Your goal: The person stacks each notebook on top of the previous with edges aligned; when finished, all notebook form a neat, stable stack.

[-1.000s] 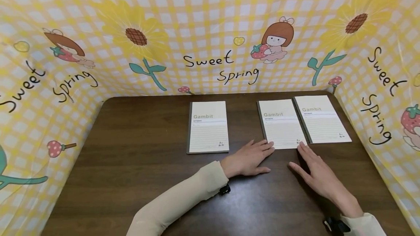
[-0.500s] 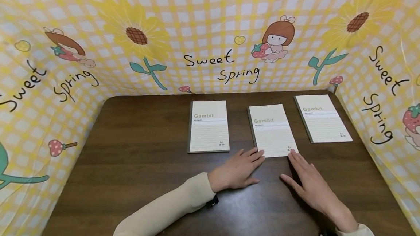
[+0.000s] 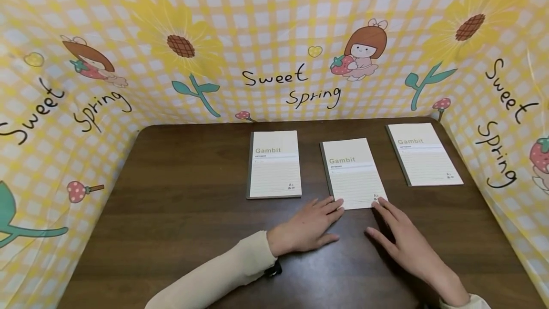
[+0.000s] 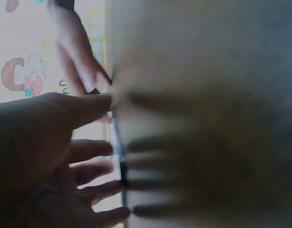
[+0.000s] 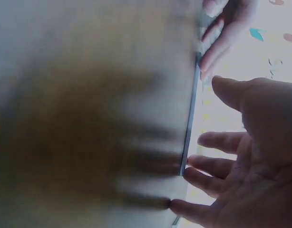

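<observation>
A white notebook (image 3: 353,173) marked "Gambit", with a dark spine, lies slightly tilted on the brown table, between two others like it. At its lower left corner rest the fingertips of my left hand (image 3: 306,228), fingers stretched out and thumb apart. My right hand (image 3: 407,240) touches the lower right corner with extended fingers, its thumb spread toward the left. In the left wrist view, the straight fingers of the left hand (image 4: 46,152) reach down to the table surface; the right wrist view shows the same of the right hand (image 5: 260,147).
Another notebook (image 3: 275,165) lies to the left, and a third notebook (image 3: 424,155) lies near the back right corner. A yellow checked cloth (image 3: 274,37) with printed flowers walls the table (image 3: 180,232) at the back and sides.
Both hands have slid the middle notebook left and toward me, opening a gap from the right notebook it lay against. The movement is slight in the last half second.
</observation>
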A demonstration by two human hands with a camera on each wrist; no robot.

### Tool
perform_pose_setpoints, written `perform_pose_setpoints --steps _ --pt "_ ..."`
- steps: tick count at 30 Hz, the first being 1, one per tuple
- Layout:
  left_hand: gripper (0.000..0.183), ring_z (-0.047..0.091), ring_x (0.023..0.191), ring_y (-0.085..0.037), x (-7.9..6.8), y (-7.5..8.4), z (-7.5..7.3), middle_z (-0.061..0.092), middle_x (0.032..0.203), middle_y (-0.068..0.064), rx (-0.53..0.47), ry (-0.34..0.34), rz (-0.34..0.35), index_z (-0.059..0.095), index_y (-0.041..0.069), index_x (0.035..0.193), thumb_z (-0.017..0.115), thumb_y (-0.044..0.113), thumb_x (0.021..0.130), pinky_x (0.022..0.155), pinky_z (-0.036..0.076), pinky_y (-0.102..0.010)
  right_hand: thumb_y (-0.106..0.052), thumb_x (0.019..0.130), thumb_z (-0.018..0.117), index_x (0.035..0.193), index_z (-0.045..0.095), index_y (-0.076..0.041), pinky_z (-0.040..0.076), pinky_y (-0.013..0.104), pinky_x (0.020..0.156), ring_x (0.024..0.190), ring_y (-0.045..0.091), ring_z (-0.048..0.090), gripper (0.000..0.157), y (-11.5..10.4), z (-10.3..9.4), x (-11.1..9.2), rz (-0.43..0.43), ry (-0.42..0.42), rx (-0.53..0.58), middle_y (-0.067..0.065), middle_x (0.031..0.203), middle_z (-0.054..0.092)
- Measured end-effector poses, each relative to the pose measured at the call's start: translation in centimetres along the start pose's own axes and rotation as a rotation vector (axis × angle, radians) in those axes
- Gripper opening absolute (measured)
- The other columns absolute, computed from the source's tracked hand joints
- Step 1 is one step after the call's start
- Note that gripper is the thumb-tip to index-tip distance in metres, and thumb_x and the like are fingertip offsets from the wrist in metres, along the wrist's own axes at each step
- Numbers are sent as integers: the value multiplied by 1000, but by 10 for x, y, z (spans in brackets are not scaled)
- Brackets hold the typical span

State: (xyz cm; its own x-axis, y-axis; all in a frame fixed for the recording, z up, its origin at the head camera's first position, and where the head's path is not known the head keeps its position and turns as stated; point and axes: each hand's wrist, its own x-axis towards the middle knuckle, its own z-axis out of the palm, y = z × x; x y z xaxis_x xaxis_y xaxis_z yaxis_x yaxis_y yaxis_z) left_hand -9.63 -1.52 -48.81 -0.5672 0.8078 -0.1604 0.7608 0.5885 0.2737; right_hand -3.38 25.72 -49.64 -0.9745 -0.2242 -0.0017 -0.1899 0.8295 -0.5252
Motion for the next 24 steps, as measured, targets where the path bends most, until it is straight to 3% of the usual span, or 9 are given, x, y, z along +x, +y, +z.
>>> perform_pose_setpoints --steps 3,7,10,12,14,17,21,24 --pt "68 31 159 -31 0 -2 4 21 175 -12 -187 94 -42 35 17 164 56 47 106 127 35 -49 -42 102 66 156 44 -3 37 75 108 148 55 36 70 3 -6 6 26 30 81 29 165 35" --pt "72 36 155 -39 2 -2 2 27 171 -20 -499 212 -169 35 16 164 64 42 103 122 41 -52 -37 102 68 159 37 1 42 68 108 142 56 45 74 6 -14 12 101 90 176 34 162 36" --pt "71 47 149 -38 5 -1 -2 38 166 -20 -753 289 -255 38 13 162 68 37 101 116 49 -48 -32 104 66 158 36 4 59 34 99 134 49 57 72 8 -17 16 172 123 268 34 157 44" --pt "69 55 142 -36 6 0 -4 44 163 -19 -932 325 -302 41 11 160 69 33 101 111 53 -45 -30 105 65 158 36 5 56 14 89 126 27 68 70 9 -19 18 225 123 362 34 154 48" --pt "67 61 136 -36 6 1 -5 46 162 -20 -1091 352 -347 42 10 158 70 29 101 107 56 -44 -25 105 64 157 36 8 50 5 82 113 5 70 67 10 -19 21 267 123 488 35 151 50" --pt "64 63 132 -38 8 1 -4 46 160 -24 -1298 385 -398 42 7 157 69 23 101 104 57 -47 -19 106 63 155 37 11 56 9 82 100 -18 61 63 12 -19 25 321 123 655 35 144 57" --pt "61 65 128 -38 10 -1 0 52 154 -26 -1522 428 -452 44 0 154 69 12 100 99 60 -45 -10 105 63 150 42 15 61 16 81 92 -10 68 56 18 -18 27 361 124 743 8 115 73" --pt "62 66 127 -38 11 -2 1 56 149 -27 -1594 438 -484 45 -5 153 69 4 97 97 61 -39 -9 104 64 149 42 16 62 19 79 87 -4 69 56 22 -17 28 398 86 780 -11 99 68"
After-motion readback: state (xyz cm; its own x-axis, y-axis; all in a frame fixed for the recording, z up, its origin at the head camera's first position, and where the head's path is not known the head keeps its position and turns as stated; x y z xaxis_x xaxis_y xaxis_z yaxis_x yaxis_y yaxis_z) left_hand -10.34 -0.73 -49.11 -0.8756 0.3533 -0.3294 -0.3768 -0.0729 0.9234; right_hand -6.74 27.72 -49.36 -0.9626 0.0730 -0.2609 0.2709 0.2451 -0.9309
